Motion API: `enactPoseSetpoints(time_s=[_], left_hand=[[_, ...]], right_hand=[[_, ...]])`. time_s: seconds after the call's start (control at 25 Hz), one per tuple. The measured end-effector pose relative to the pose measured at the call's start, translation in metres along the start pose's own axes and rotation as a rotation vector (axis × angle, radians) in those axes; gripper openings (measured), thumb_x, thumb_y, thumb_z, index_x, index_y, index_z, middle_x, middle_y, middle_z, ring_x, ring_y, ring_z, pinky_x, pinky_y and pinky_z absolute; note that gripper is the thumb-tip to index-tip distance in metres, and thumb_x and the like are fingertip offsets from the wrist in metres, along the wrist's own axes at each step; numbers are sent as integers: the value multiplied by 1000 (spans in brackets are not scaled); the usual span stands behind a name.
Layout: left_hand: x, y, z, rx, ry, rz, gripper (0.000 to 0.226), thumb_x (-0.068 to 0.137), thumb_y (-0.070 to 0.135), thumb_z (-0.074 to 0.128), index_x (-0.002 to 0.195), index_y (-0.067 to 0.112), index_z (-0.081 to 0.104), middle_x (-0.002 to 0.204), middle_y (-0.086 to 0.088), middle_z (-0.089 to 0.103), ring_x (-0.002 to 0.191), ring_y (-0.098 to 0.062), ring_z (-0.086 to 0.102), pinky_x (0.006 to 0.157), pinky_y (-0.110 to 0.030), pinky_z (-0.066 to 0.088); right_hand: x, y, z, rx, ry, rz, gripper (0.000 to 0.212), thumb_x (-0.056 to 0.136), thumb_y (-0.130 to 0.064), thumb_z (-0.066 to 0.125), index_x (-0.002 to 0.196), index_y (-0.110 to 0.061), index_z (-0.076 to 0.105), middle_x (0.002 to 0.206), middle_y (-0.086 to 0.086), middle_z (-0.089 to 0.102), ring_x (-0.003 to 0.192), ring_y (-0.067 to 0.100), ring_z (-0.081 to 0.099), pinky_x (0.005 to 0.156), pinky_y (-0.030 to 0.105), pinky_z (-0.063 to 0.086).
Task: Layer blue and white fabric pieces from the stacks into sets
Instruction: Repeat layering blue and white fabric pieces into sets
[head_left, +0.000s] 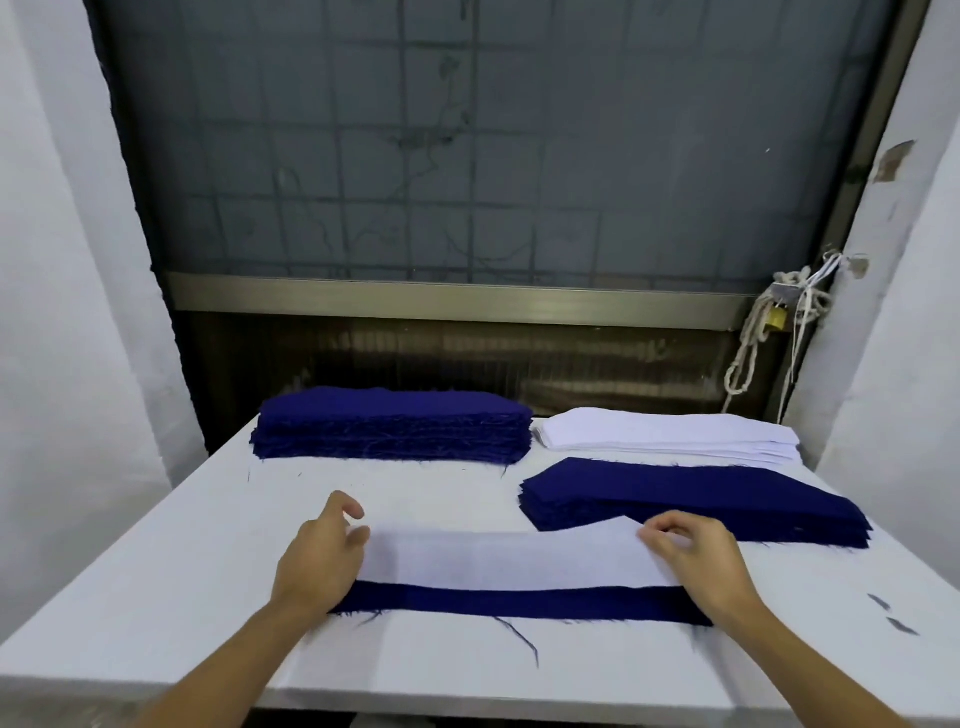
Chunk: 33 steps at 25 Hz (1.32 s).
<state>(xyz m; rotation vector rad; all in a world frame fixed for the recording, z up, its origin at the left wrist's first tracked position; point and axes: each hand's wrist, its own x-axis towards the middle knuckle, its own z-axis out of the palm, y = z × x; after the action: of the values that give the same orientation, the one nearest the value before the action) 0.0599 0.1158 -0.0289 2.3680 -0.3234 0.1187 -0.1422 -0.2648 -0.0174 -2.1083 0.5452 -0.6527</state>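
Observation:
A white fabric strip (498, 561) lies over a blue fabric strip (519, 603) near the table's front, with the blue one's near edge showing. My left hand (322, 556) rests on the strips' left end, thumb and a finger at the white strip's corner. My right hand (696, 556) pinches the white strip's right end with curled fingers. A tall blue stack (395, 428) sits at the back left, a white stack (670, 434) at the back right, and a lower blue stack (691, 501) in front of it.
The white table (182, 545) ends at a front edge (467, 699) close to me. Small dark fabric scraps (891, 616) lie at the right. White walls flank the table; a rope and padlock (774, 317) hang at the back right.

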Motion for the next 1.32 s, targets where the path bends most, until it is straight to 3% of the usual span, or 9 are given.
enactPoseSetpoints(time_s=[0.08,0.24,0.4,0.64,0.88,1.12,1.32], left_hand=[[-8,-7,7,54,20,32,13,102,29,53,108,34,42,86,10,57,74,-15,63,67,-36,49],[-13,-11,13,7,98,54,13,100,23,58,105,29,47,84,6,63,66,-11,61,58,-28,47],[-12,-13,11,-27,117,38,16,94,13,62,98,26,54,80,5,64,63,-11,61,54,-27,44],[-14,-11,14,50,91,61,11,95,16,60,99,25,55,87,7,62,67,-8,58,57,-28,43],[-12,-12,14,-14,94,36,15,92,11,61,99,23,55,91,6,61,72,-10,60,58,-28,44],[-8,-13,14,-111,116,21,20,89,1,64,98,18,57,84,0,61,77,-12,59,62,-21,43],[-8,-14,15,-130,113,-4,23,89,-2,61,97,19,57,85,1,62,78,-13,59,62,-21,43]], right_hand=[[-8,9,0,-57,3,-3,10,91,-22,74,85,-30,72,82,-13,74,87,3,67,79,25,51],[-17,19,4,-340,46,-99,12,93,-31,71,100,-34,62,58,-7,53,54,10,54,54,26,43],[-16,19,5,-460,28,-126,8,97,-31,65,103,-30,60,59,-4,56,57,12,57,57,29,47],[-13,23,6,-446,42,-75,3,98,-29,65,97,-29,62,64,-10,60,60,10,59,58,29,49],[-9,29,8,-467,72,-79,14,97,-14,63,93,-28,63,87,-15,57,71,8,59,65,34,55],[-7,37,9,-475,111,-21,30,91,2,59,85,-28,64,84,-15,51,64,9,54,53,24,41],[-8,33,8,-467,114,2,28,92,1,59,86,-26,64,86,-12,50,62,11,55,54,27,45]])
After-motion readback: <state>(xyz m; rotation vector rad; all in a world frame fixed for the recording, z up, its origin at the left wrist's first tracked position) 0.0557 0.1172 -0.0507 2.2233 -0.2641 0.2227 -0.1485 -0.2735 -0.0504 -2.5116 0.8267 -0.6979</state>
